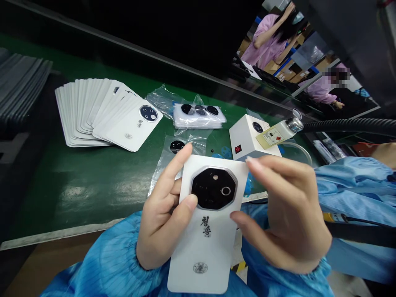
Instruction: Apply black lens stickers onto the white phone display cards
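Two hands hold a white phone back (207, 247) above the near edge of a green bench (62, 194). The left hand (163, 222) grasps its left edge, thumb on the face; the right hand's (287, 214) fingertips pinch its right edge. Fanned white backs (89, 115) lie far left, beside bagged black lenses (198, 115) and a white switch box (247, 136).

Your view is bright, lit evenly from overhead, with soft glare across the green counter (72, 194). The white panel (206, 247) looks sharp under faint shadows, while wide-angle distortion bends the frame's edges.
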Demonstrator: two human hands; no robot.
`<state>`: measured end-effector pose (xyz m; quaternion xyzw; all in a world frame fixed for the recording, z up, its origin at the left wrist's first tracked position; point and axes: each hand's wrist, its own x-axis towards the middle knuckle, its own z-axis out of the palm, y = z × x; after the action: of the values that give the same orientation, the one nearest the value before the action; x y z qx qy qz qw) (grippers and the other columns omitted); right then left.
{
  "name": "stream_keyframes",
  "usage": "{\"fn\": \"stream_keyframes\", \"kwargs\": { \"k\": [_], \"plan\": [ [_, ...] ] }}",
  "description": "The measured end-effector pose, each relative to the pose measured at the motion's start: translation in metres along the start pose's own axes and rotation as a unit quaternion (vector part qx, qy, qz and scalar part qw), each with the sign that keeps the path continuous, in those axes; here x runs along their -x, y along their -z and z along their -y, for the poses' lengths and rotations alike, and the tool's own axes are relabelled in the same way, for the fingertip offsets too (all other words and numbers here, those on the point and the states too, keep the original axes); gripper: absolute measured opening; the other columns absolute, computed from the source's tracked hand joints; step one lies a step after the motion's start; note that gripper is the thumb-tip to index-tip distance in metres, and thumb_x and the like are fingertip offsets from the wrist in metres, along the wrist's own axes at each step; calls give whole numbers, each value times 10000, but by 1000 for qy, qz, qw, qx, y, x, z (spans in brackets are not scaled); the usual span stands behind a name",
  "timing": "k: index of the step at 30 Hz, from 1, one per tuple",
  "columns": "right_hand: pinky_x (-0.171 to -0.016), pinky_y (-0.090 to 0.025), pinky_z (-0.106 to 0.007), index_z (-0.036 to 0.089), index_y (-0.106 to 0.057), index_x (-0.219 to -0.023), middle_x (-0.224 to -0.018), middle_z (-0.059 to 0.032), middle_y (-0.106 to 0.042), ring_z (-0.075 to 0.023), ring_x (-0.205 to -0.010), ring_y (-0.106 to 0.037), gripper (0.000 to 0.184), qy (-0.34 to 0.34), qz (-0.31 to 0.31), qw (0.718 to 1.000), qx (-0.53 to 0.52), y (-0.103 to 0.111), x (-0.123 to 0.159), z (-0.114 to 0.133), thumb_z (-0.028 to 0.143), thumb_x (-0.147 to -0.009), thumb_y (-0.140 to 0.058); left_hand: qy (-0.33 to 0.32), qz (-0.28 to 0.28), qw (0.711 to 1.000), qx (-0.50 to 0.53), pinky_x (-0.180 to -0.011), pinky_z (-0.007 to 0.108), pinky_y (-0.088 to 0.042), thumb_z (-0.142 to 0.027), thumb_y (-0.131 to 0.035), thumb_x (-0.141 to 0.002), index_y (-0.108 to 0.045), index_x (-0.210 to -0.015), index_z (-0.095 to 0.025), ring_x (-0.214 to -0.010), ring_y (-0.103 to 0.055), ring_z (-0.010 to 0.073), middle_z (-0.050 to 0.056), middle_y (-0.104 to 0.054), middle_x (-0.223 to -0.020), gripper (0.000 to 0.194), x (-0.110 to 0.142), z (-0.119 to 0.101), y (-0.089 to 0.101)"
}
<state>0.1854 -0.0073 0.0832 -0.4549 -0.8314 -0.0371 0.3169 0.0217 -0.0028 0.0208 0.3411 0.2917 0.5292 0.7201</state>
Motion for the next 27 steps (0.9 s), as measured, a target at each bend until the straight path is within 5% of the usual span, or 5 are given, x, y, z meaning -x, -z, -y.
{"fn": "stream_keyframes", "kwargs": {
  "k": [3, 8, 20, 24, 27],
  "plan": [
    [-728, -490, -366, 224, -503, -1164, -1018, -80, -531, -213, -927, -527, 355, -96, -29, 983, -157, -8, -2, -10, 243, -812, -548, -17, -16, 999, -40, -492, 211, -501, -282, -540, -855, -350, -1350, -393, -570, -643, 135, -42, -714, -808, 541, 1, 2, -1],
    [-524, -394, -231, 177, -511, -753, -693, 11, -493, -101, -629, -475, 144, -188, 74, 922, -331, -17, -7, -17, 292, -831, -549, -51, -35, 992, -111, -457, 237, -484, -311, -543, -849, -361, -1355, -328, -516, -610, 145, -26, -710, -786, 538, 3, 8, 2],
    [-471, -288, -207, 186, -428, -659, -594, 47, -376, -77, -558, -366, 245, -231, 43, 885, -402, -30, -4, -15, 313, -819, -562, -37, -19, 998, -52, -450, 230, -485, -305, -558, -838, -292, -1372, -339, -555, -625, 155, -2, -696, -836, 598, -1, 12, 6],
    [-446, -286, -179, 184, -434, -669, -603, 53, -382, -57, -528, -346, 239, -257, 7, 868, -426, -34, -3, -14, 307, -823, -569, 6, 58, 994, -91, -478, 194, -474, -338, -614, -794, -601, -1046, -255, -597, -604, 140, -1, -681, -768, 266, -9, 11, 10],
    [-450, -332, -171, 184, -471, -701, -628, 44, -434, -59, -535, -394, 217, -287, 17, 849, -443, -35, -4, -14, 335, -824, -568, 89, 51, 991, -82, -429, 193, -422, -371, -626, -771, -649, -751, -170, -512, -549, 127, 6, -635, -604, 203, -8, 9, 8]
  ]
}}
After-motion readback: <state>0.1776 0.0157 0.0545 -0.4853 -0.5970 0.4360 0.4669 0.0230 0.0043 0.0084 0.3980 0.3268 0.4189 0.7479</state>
